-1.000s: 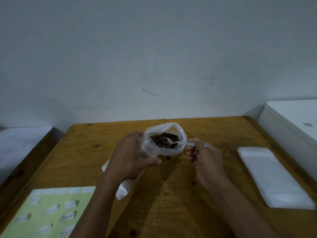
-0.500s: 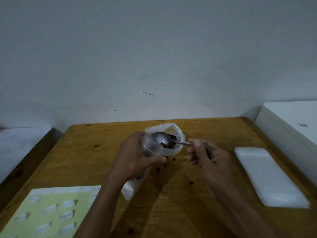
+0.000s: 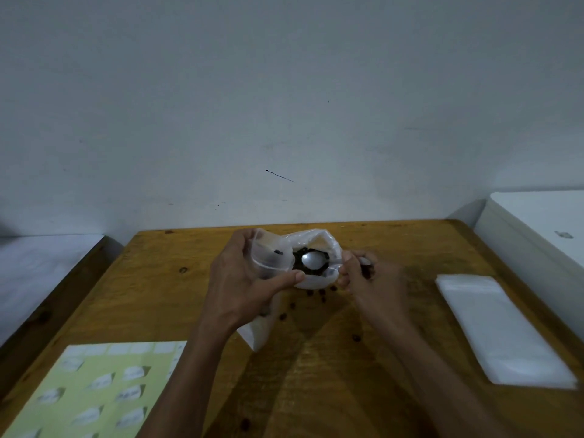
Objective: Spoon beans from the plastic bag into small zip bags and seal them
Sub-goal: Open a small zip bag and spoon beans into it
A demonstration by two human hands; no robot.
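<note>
While the left hand pinches a small zip bag mouth open | right hand grip closed on spoon, bowl in plastic bag beside | beans spilled below on table

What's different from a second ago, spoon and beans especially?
The spoon, tipped over the small zip bag half a second ago, is back bowl-down on the beans in the plastic bag. More loose beans lie on the table than before. The left hand keeps its grip on the zip bag and the right hand on the spoon. The stack of bags and label sheet stayed put.
</note>
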